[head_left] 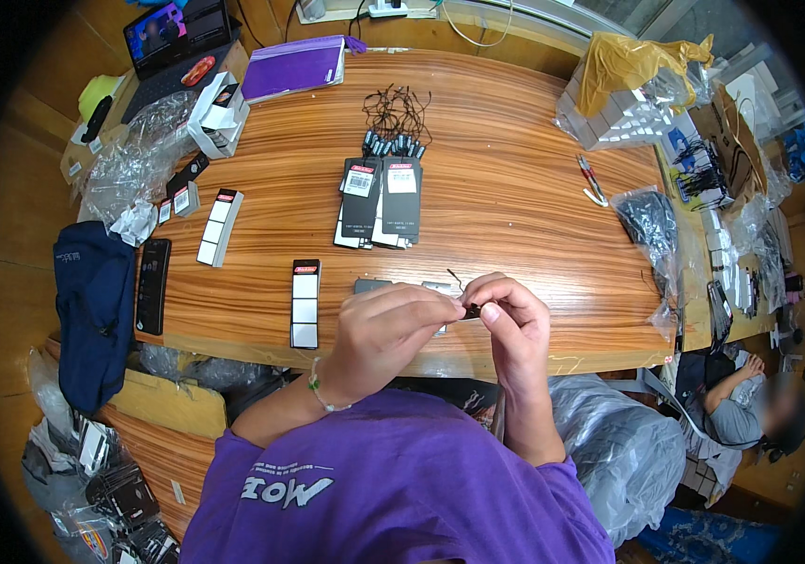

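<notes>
Close together at the table's near edge, my left hand [388, 329] and my right hand [518, 324] both pinch a small dark piece [474, 309] that looks like part of a black string. A thin dark end [455, 276] of it sticks up between my fingers; the rest is hidden. Partly under my left hand lies a grey card tag [371, 285], and a second tag shows behind the fingertips. Farther off, two stacks of grey hang tags [362, 193] with white labels lie side by side, their black strings [398, 115] tangled beyond them.
On the wooden table [506, 197], a strip of white labels [304, 305] lies left of my hands, with another label stack [219, 228] beyond. A black phone-like slab [152, 287] is far left. Snips [592, 179] and a plastic bag [648, 235] lie right. Someone sits at far right.
</notes>
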A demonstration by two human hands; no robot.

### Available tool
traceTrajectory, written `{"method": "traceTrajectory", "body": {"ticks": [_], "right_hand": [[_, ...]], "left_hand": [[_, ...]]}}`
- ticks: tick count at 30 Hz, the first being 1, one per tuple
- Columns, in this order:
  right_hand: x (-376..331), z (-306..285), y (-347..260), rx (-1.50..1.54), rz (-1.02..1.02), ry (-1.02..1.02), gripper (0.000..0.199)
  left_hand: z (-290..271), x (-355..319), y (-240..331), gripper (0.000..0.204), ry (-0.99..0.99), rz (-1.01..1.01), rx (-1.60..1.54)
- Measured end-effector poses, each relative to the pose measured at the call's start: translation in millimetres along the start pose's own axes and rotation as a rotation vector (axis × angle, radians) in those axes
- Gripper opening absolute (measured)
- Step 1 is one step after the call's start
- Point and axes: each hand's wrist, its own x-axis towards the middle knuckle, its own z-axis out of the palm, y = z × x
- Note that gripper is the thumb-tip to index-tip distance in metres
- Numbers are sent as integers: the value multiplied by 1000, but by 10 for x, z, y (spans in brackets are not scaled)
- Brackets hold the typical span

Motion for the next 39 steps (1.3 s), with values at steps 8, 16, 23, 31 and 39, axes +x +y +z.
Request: {"method": "traceTrajectory", "body": {"ticks": [8,16,23,31,39], "right_hand": [[24,-79,-14,89,136,-105,5],[37,-83,13,299,226,-59,7],[54,-166,54,574,192,-103,12],[42,-107,-10,630,192,-36,12],[50,-104,-25,494,-14,85,18]], "left_hand": [[-40,-8,-35,19,-120,90,17],[-31,-32,-53,16,-200,114,6],[-23,-21,-45,16,-208,111,-43],[-33,-59,-79,17,-187,78,-60],[-11,-164,-133,14,-226,-43,-51]]}}
